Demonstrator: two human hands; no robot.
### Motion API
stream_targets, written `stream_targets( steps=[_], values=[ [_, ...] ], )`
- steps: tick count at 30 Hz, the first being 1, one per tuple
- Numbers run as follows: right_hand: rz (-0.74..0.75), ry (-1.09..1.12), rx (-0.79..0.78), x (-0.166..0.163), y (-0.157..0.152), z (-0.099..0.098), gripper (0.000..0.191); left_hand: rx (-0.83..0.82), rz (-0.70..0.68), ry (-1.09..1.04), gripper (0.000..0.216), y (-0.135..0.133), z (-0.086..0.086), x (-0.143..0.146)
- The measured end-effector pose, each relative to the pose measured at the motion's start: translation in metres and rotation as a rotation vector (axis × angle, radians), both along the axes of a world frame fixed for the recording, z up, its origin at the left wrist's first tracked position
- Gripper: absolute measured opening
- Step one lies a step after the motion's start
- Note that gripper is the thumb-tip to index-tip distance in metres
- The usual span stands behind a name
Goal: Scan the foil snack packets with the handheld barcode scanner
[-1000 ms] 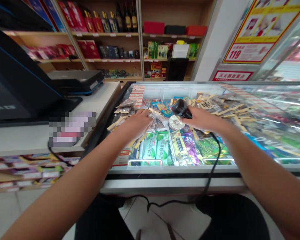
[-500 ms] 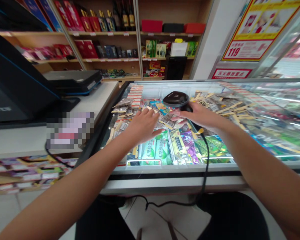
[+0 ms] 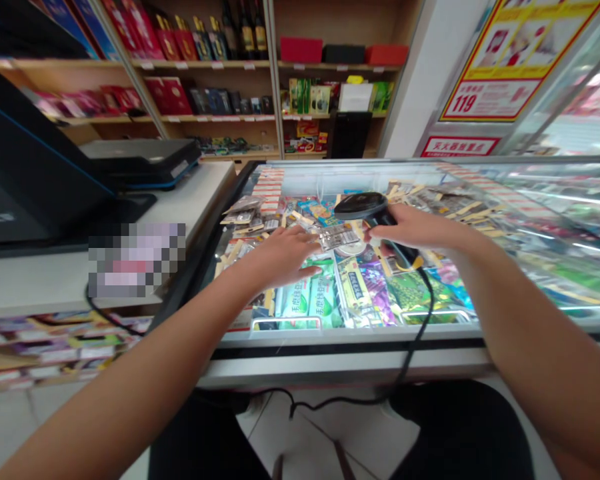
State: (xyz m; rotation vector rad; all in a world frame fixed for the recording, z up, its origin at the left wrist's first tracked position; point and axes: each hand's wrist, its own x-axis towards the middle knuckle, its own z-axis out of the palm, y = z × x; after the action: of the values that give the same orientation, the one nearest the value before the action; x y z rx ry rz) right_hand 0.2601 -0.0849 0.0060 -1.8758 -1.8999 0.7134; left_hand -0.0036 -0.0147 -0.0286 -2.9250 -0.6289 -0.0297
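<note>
My right hand [image 3: 413,228] is wrapped round the handle of a black corded barcode scanner [image 3: 364,205], held over the glass counter [image 3: 360,347] with its head turned towards the left. My left hand [image 3: 280,257] lies palm down on the glass, fingers stretched towards a small clear packet [image 3: 337,237] at its fingertips, just under the scanner head. Whether the fingers pinch the packet I cannot make out. Under the glass lie green sachets [image 3: 305,297] and many other small packets.
A black till screen [image 3: 30,173] and a flat black device [image 3: 140,160] stand on the white counter [image 3: 45,283] at the left. The scanner's cord [image 3: 410,360] hangs over the counter's front edge. Shelves of boxes and bottles [image 3: 210,73] fill the back wall.
The scanner has been lifted and tipped so its head faces left. My left hand has slid back and right, bringing the clear packet under the scanner head.
</note>
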Motion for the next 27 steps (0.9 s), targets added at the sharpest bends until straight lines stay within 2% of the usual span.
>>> stream_targets(
  steps=[3, 7, 9, 16, 20, 23, 27],
  values=[
    [0.070, 0.026, -0.152, 0.005, -0.010, 0.011, 0.015, -0.006, -0.006, -0.009, 0.036, 0.006, -0.002, -0.003],
    [0.210, -0.008, -0.149, 0.005, -0.014, 0.016, 0.021, -0.019, 0.009, -0.013, 0.040, 0.014, -0.005, -0.007],
    [0.235, -0.019, -0.133, 0.003, -0.013, 0.014, 0.021, -0.025, 0.023, -0.016, 0.044, 0.016, -0.006, -0.008],
    [0.153, -0.022, -0.059, -0.001, -0.011, 0.007, 0.021, -0.017, 0.008, -0.045, 0.037, 0.018, -0.008, -0.010],
    [0.146, -0.025, -0.052, -0.001, -0.013, 0.009, 0.022, -0.007, 0.006, -0.047, 0.040, 0.019, -0.008, -0.011],
    [0.085, -0.079, -0.055, -0.001, -0.014, 0.013, 0.023, 0.000, 0.002, -0.060, 0.037, 0.016, -0.006, -0.009],
    [-0.032, -0.167, 0.069, 0.004, -0.009, 0.013, 0.023, 0.007, -0.096, -0.134, 0.044, 0.005, -0.006, 0.002]
  ],
)
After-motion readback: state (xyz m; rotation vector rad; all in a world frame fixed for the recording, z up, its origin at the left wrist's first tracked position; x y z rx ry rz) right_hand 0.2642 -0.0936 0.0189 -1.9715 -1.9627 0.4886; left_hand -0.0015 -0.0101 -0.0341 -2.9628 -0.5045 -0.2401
